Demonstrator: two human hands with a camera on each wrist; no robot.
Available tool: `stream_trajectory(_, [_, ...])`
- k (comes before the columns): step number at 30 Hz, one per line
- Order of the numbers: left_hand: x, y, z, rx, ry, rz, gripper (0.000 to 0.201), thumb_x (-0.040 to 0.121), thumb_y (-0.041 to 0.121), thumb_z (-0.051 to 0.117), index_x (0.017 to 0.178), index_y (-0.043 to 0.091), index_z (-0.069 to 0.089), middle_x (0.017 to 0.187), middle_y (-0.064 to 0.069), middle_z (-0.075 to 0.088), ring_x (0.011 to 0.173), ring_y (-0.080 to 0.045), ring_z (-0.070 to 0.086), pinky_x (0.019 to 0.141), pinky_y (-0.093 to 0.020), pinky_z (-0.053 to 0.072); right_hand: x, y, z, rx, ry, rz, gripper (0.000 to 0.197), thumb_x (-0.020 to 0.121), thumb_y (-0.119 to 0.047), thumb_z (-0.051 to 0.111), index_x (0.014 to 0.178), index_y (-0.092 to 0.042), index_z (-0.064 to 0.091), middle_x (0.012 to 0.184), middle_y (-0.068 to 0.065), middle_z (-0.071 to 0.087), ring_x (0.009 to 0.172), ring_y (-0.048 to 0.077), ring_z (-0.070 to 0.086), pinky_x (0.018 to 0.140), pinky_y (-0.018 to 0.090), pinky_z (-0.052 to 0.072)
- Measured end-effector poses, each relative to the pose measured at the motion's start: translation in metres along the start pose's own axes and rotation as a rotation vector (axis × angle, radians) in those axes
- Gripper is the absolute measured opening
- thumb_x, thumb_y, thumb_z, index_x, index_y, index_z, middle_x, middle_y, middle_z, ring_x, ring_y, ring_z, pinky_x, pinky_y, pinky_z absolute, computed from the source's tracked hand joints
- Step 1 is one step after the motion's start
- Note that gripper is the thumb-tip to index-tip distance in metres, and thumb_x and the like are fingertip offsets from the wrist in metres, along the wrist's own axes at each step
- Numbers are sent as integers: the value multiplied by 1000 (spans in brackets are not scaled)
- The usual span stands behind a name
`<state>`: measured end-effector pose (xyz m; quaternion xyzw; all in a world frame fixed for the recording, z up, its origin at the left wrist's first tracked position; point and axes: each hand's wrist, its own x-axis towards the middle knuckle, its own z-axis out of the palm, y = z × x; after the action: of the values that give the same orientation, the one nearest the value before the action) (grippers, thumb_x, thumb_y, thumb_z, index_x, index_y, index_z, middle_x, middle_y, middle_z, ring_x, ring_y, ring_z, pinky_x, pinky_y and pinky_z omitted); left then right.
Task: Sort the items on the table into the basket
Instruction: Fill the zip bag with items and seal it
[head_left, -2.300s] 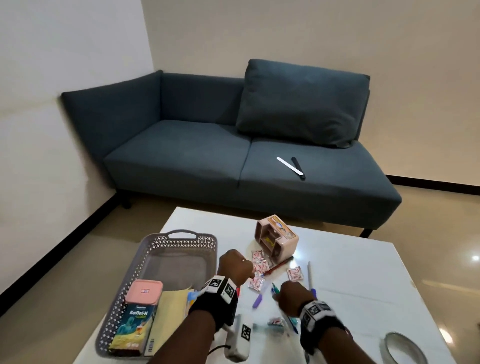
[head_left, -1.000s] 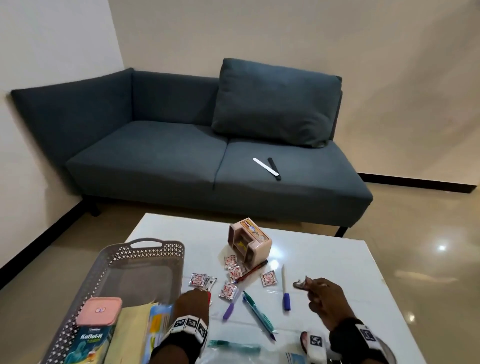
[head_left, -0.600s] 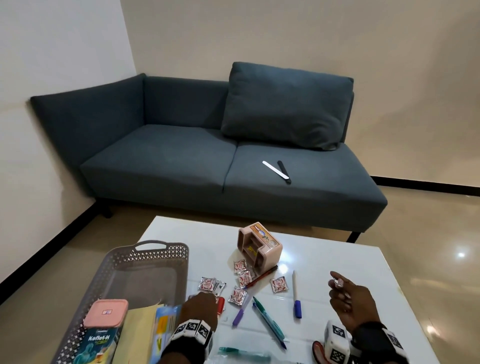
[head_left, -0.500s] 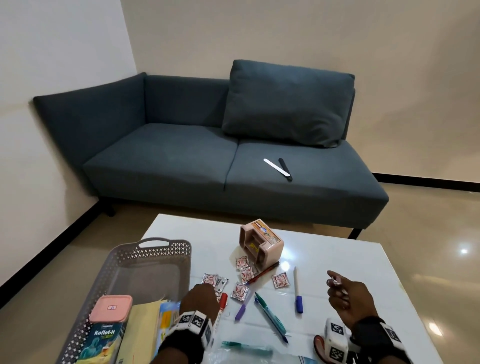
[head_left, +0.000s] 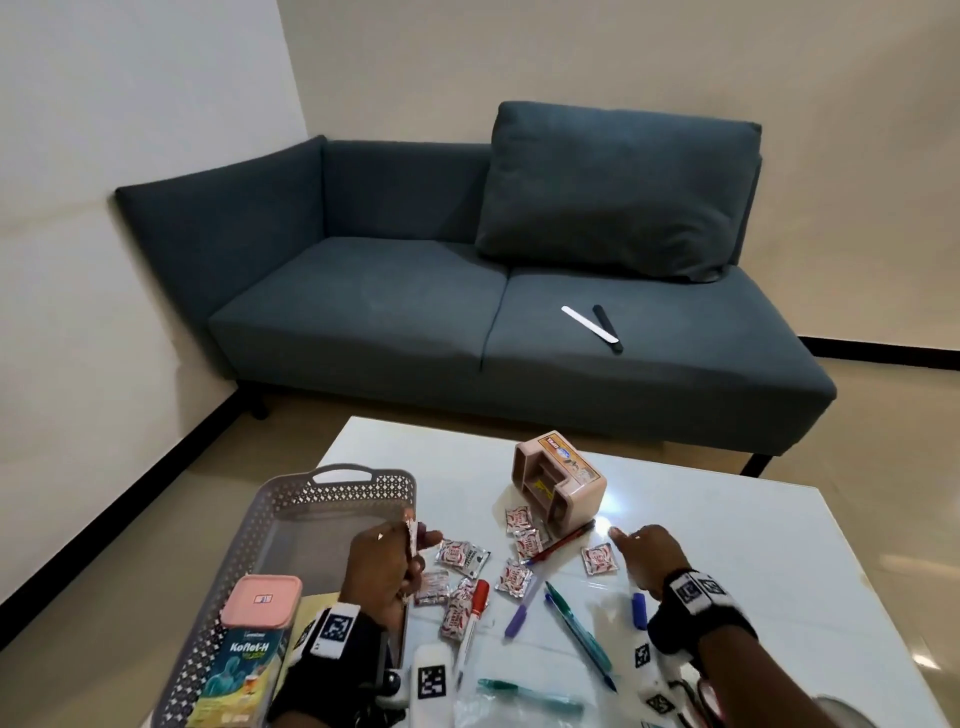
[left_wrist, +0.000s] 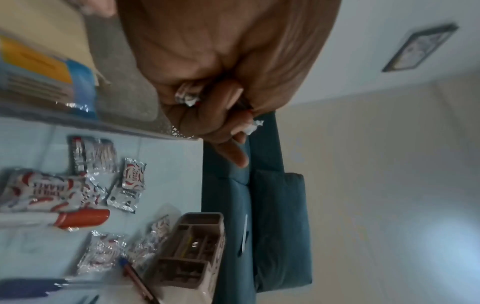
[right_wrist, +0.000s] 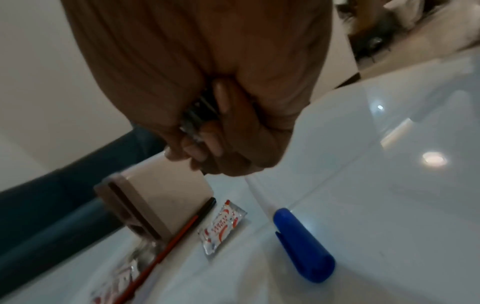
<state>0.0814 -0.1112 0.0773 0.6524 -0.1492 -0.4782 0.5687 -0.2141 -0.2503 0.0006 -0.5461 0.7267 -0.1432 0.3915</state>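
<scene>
- Behind the white table (head_left: 727, 545) stands a blue-grey sofa (head_left: 415, 312) against pale walls, with two slim sticks, one white and one black, lying on its seat.
- From my head, the grey basket (head_left: 291, 499) sits at the table's left edge, holding a pink-lidded tin (head_left: 249, 644) and a yellow booklet.
- My left hand (head_left: 382, 571) hovers over the basket's right rim, fingers curled, pinching a red-and-white sachet (head_left: 412, 538) upright between thumb and fingertips.
- More sachets (head_left: 462, 556) lie scattered on the table just right of the basket, near a red-capped marker (head_left: 475, 608), a purple pen, green pens and a red pencil.
- A pink organiser box (head_left: 561, 483) lies tipped on its side beyond the sachets.
- My right hand (head_left: 649, 564) hangs just right of a lone sachet (head_left: 599, 558), index finger stretched toward the pencil.
- From my left wrist, my left hand (left_wrist: 215, 92) is clenched round crumpled sachet wrappers that poke out between the fingers; loose sachets (left_wrist: 132, 176) and the red marker cap lie on the table below.
- From my right wrist, my right hand (right_wrist: 215, 115) is closed round something foil-like and shiny, too blurred to name; below it lie the lone sachet (right_wrist: 222, 226), a blue pen cap (right_wrist: 301, 244) and the red pencil beside the organiser.
</scene>
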Motion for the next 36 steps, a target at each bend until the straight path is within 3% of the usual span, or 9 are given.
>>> stream_trajectory(2, [4,1,-4,-47,12,38,20,97,15,55,90,5,71,71,-6,71,33,-6,35,35,-11,23,8,-6,16,-265,8,-36,52,95,-48,51,118,-1,54,122,19,58,115,29,59,83,30,47])
stream_trajectory(4, [12,0,-11,-49,20,67,25,99,17,52,93,9,74,62,0,64,33,-6,35,35,-11,21,16,-9,32,-360,-4,-39,68,94,-46,53,136,4,35,138,17,50,124,28,54,95,32,46])
stream_trajectory(13, [3,13,4,368,124,84,47,90,39,65,54,10,59,43,-3,53,38,-19,46,44,-22,34,16,7,46,-609,-90,-180,28,95,-28,47,112,-9,57,122,9,62,118,22,57,105,29,37])
stream_trajectory(16, [9,19,22,1048,75,266,23,82,32,64,79,10,72,80,-6,73,74,-24,69,67,-26,51,3,-11,21,-226,-135,-190,25,96,-26,50,71,-21,55,80,3,59,76,25,64,67,30,49])
stream_trajectory(18, [7,15,37,1410,22,346,26,77,27,63,97,11,69,105,-9,71,99,-26,68,79,-29,52,-13,-7,-1,440,-174,-92,34,97,-19,49,63,-17,45,55,1,39,39,16,38,38,20,29])
stream_trajectory(24, [5,-49,63,1795,-130,491,33,89,29,54,118,16,64,120,-6,66,113,-25,62,92,-31,48,-61,41,-55,1621,-343,11,27,80,-24,52,58,-14,43,50,0,30,35,10,25,32,14,13])
stream_trajectory(28, [9,-86,60,1859,-144,508,34,95,35,46,123,22,63,107,-7,71,101,-26,67,87,-33,52,-78,67,-59,1768,-386,-18,47,94,-41,40,57,-14,47,50,0,30,36,10,27,32,17,14])
stream_trajectory(31, [6,-86,65,1827,-163,477,43,71,43,79,111,30,72,67,-7,71,59,-26,69,56,-30,57,-85,81,-57,1775,-401,5,50,95,-46,41,56,-15,45,51,0,30,37,10,26,32,18,13])
stream_trajectory(36, [-4,-76,63,1694,-141,394,23,79,10,58,96,11,74,73,-15,71,67,-28,71,57,-29,57,-87,73,-45,1576,-404,75,40,79,-33,63,52,-19,36,50,1,26,36,11,21,30,13,14])
